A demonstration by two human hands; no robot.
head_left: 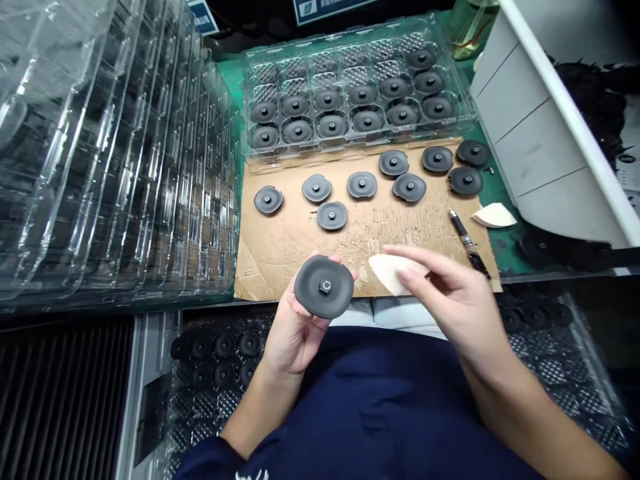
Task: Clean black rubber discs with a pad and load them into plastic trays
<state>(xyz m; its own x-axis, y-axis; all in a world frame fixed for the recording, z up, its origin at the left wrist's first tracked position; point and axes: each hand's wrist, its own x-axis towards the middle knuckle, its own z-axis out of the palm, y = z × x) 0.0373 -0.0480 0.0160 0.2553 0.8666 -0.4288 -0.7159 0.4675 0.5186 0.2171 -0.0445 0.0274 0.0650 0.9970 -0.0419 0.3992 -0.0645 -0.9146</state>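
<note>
My left hand (pixel 303 337) holds a black round plastic part (pixel 313 287) with a small raised hub in its middle, the hub side facing up. Pinched in my right hand (pixel 457 300) is a cream-white wedge-shaped pad (pixel 393 272). The pad is a short way to the right of the part and apart from it. On the cardboard sheet (pixel 280 257) beyond my hands lie several loose parts of the same kind, such as one black part (pixel 332 216) in front.
Tall stacks of clear plastic trays (pixel 125 167) stand at the left. A partly filled clear tray (pixel 357 141) lies at the back. A pen (pixel 465 233) and a second cream pad (pixel 495 215) lie at right, beside a grey bin (pixel 540 133). Trays with black parts (pixel 225 345) sit lower down.
</note>
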